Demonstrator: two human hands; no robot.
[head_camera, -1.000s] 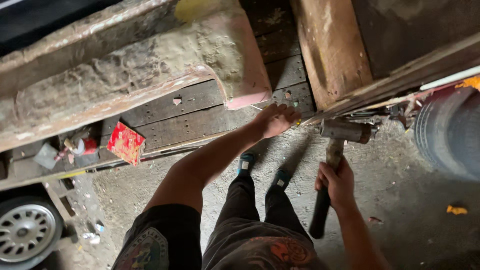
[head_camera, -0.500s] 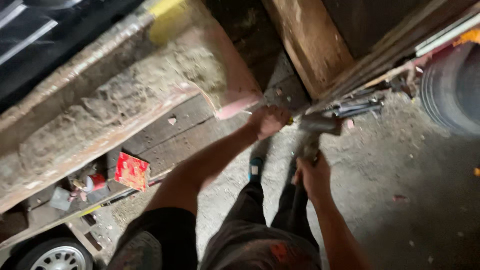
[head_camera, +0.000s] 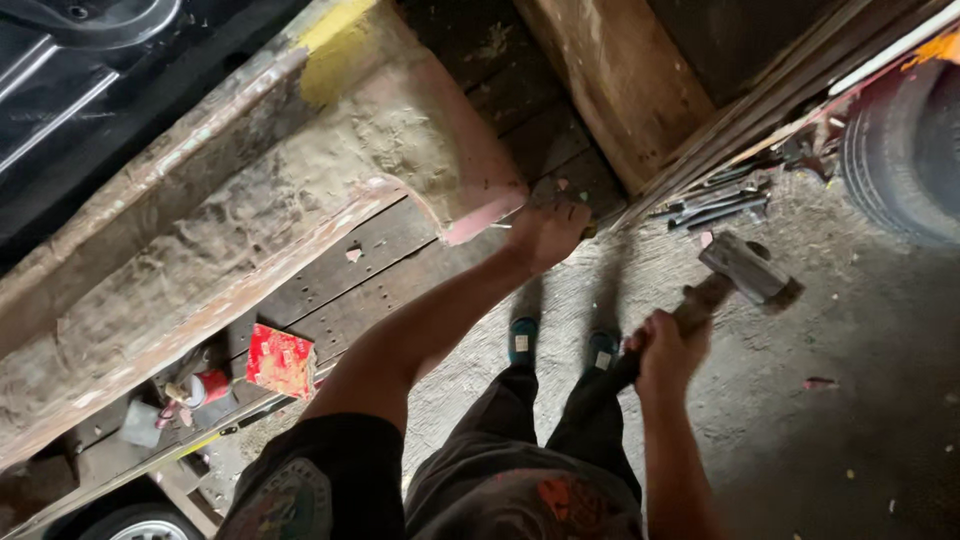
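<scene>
My left hand (head_camera: 548, 230) is closed around a thin metal tool, probably a chisel (head_camera: 505, 223), whose tip pokes toward the pinkish end of a big rough curved panel (head_camera: 330, 190). That panel lies on a dark wooden plank bed (head_camera: 390, 270). My right hand (head_camera: 668, 350) grips the dark handle of a heavy hammer (head_camera: 745, 268); its steel head is pulled back to the right, away from the left hand and blurred. Below are my dark trousers and two blue shoes (head_camera: 522, 340) on the concrete floor.
A red crumpled packet (head_camera: 280, 360) and a small red can (head_camera: 208, 385) lie on the planks at lower left. Metal rods (head_camera: 715, 205) lie by a slanted beam (head_camera: 620, 80). A tyre (head_camera: 900, 150) stands at right, a wheel (head_camera: 140, 525) at bottom left.
The hammer head has swung back to the right, away from my left hand, after being close to it half a second ago. My left hand stays at the panel's end.
</scene>
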